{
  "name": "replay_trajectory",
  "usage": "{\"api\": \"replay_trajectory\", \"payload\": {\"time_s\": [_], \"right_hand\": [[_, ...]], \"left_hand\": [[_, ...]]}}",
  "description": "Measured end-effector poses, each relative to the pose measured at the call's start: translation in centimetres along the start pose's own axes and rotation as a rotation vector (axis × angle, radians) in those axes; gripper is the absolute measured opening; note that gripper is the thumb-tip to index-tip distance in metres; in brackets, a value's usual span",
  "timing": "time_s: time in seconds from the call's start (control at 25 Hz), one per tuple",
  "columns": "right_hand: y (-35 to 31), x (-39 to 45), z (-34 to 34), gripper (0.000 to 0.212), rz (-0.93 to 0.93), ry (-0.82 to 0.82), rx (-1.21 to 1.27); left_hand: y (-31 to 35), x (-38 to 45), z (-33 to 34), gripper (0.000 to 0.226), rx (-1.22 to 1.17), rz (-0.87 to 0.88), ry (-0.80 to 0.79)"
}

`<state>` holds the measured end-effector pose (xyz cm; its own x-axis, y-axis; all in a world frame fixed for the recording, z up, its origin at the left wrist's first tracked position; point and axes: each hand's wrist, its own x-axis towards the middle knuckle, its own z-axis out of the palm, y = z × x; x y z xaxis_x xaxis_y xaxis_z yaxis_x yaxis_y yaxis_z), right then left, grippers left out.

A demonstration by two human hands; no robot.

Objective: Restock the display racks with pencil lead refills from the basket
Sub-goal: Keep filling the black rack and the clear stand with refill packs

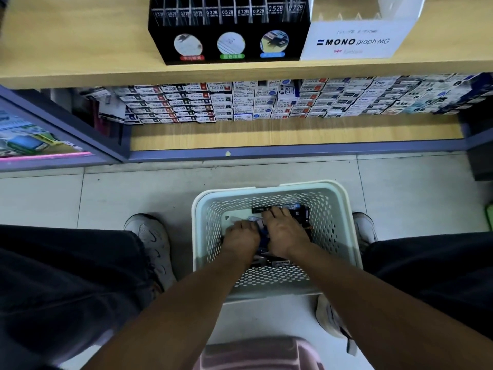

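Observation:
A pale perforated basket stands on the floor between my feet. Small dark and blue pencil lead refill packs lie on its bottom. Both my hands are down inside it. My left hand has its fingers curled around some packs at the left. My right hand lies over the dark packs with fingers spread and bent, its fingertips on a black pack. On the wooden shelf above stands a black display rack with slots labelled by lead size.
A white MONO graph display stands right of the black rack. Below the shelf, several rows of boxed refills fill a lower shelf. A purple-framed cabinet juts out at the left. My shoes flank the basket on grey tiles.

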<state>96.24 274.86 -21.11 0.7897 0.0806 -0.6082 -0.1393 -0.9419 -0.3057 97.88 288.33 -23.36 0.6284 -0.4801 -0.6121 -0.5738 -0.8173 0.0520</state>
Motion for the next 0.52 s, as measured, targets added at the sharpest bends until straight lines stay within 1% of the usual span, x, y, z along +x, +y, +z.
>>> {"api": "replay_trajectory", "payload": {"time_s": [0.04,0.12,0.2,0.28,0.32,0.4,0.52], "right_hand": [[0.0,0.0,-0.1,0.068,0.011,-0.006,0.023],[0.2,0.0,-0.4,0.068,0.025,-0.02,0.085],[0.2,0.0,-1.0,0.07,0.041,-0.032,0.171],[0.2,0.1,-1.9,0.069,0.073,-0.043,0.253],[0.3,0.0,-2.5,0.066,0.088,-0.043,0.276],[0.4,-0.3,-3.6,0.053,0.105,-0.03,0.281],[0.5,-1.1,-5.1,0.044,0.124,-0.078,0.25]], "left_hand": [[-0.2,0.2,-0.2,0.08,-0.007,0.011,0.005],[-0.6,0.6,-1.1,0.065,-0.067,0.044,-0.053],[-1.0,0.7,-2.3,0.05,-0.138,0.05,-0.151],[-1.4,0.6,-3.6,0.044,-0.225,0.017,-0.265],[-1.6,0.4,-4.2,0.04,-0.3,-0.005,-0.307],[-2.1,-0.1,-5.7,0.027,-0.422,-0.029,-0.309],[-2.9,-1.3,-7.6,0.027,-0.563,-0.055,-0.27]]}}
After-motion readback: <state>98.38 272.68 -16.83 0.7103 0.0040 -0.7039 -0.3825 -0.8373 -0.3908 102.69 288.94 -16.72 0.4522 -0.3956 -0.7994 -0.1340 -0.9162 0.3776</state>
